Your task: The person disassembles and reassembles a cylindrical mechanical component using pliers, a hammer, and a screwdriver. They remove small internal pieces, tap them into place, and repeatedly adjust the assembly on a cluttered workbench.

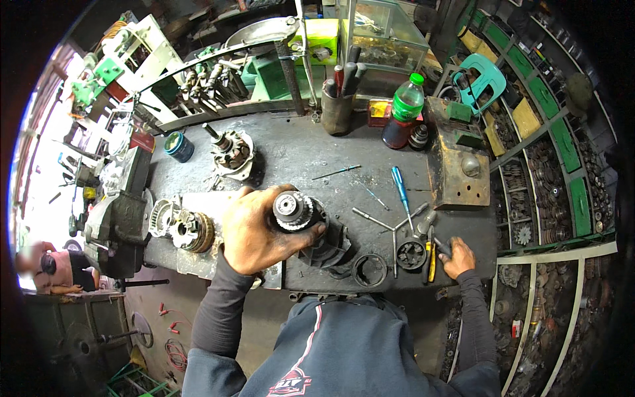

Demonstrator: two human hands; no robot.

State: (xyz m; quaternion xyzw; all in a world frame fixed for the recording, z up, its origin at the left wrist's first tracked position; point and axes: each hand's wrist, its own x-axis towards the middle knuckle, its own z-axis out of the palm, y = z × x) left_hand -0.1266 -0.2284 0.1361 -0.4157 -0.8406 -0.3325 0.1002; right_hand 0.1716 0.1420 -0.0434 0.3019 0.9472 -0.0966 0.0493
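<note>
My left hand grips a dark metal assembly with a toothed, round top; its lower housing rests near the bench's front. My right hand is closed around a dark-handled tool, possibly a hammer, beside yellow-handled pliers. Between my hands lie a dark ring, a round slotted part, a T-shaped wrench and a blue screwdriver. Disassembled toothed parts sit left of my left hand, and a finned rotor stands farther back.
The dark bench holds a blue can, a tool holder, a green-capped bottle and a metal box. A vise is at left, parts shelves at right. A person appears at far left.
</note>
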